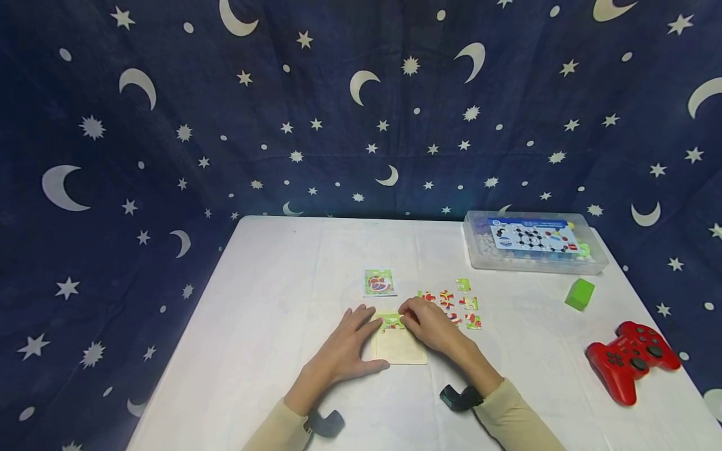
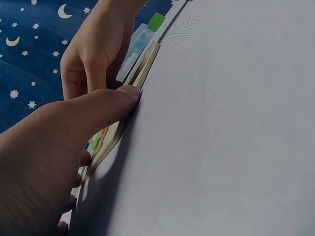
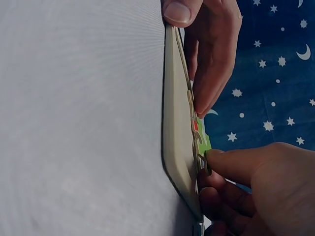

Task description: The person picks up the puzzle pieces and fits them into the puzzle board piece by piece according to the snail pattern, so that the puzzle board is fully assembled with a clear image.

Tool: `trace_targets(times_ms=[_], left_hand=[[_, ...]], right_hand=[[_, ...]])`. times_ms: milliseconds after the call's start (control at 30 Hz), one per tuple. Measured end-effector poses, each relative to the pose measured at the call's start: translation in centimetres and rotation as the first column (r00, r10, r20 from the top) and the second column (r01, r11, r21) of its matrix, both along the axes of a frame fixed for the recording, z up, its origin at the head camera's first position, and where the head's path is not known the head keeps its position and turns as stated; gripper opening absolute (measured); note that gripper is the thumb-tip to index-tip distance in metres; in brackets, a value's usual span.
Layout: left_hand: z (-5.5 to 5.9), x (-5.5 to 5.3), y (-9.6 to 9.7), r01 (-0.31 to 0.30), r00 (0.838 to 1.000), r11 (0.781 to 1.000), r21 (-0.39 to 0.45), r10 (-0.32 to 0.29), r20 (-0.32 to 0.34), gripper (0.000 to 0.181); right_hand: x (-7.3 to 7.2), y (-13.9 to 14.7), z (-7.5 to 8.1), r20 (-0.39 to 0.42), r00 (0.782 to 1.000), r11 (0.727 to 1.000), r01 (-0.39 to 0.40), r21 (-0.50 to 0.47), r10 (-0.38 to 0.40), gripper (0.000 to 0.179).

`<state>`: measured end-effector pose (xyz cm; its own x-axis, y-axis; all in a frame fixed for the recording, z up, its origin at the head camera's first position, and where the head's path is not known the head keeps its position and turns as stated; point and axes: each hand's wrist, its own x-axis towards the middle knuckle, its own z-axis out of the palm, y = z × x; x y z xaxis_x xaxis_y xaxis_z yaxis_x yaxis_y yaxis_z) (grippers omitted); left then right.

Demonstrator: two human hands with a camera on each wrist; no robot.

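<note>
A pale wooden puzzle board [image 1: 402,352] lies on the white table, with green puzzle pieces [image 1: 390,322] along its far side. My left hand [image 1: 345,349] spans the board's left side, its thumb at the near edge and its extended fingertips touching the far left part. At the far right corner, my right hand [image 1: 433,324] pinches a green puzzle piece [image 3: 204,143] between thumb and fingers, against the board. Its own fingers partly hide that piece. Several loose puzzle pieces [image 1: 446,299] with red and green print lie just beyond the right hand, some covered by it.
A small picture card [image 1: 379,284] lies behind the board. Farther right are a clear plastic case [image 1: 536,260], a green block [image 1: 580,294] and a red game controller [image 1: 632,360]. A dark blue curtain [image 1: 338,113] with moons and stars hangs behind the table.
</note>
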<state>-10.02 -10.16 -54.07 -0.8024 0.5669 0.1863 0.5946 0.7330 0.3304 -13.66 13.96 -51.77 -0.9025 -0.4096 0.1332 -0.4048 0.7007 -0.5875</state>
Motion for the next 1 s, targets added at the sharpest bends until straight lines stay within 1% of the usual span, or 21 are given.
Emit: trace_targets(times_ms=[167,300,433,533,633,867,1000], left_hand=[[0.1,0.0,0.2,-0.001,1.0,1.0,0.001,0.001,0.017,0.082],[0.2,-0.1,0.6,-0.003,1.0,1.0,-0.022,0.003,0.026,0.08],[0.2,-0.1,0.9,-0.013,1.0,0.999,-0.052,0.012,-0.01,0.079],[0.0,0.0,1.1,-0.021,0.999,0.998,-0.054,0.019,-0.04,0.079],[-0.2,0.0,1.2,-0.025,0.998,0.998,-0.06,0.022,-0.056,0.08],[-0.3,0.1,1.2,-0.021,0.995,0.997,-0.072,0.014,-0.1,0.079],[-0.3,0.1,1.2,-0.021,0.994,0.997,-0.072,0.013,-0.108,0.079]], right_hand=[[0.0,0.0,0.0,-0.017,1.0,1.0,0.0,0.016,0.0,0.008],[0.0,-0.1,0.1,-0.018,1.0,1.0,-0.006,0.018,0.006,0.008],[0.0,-0.1,0.0,-0.021,1.0,1.0,-0.011,0.02,0.012,0.008],[0.0,-0.1,-0.2,-0.025,1.0,1.0,-0.008,0.021,0.009,0.008],[0.0,0.0,-0.3,-0.025,1.0,1.0,-0.007,0.02,0.007,0.008],[0.1,0.3,-0.4,-0.006,0.999,0.999,-0.044,0.026,0.044,0.02],[0.0,0.4,-0.4,0.01,0.999,0.998,-0.05,0.045,0.049,0.022]])
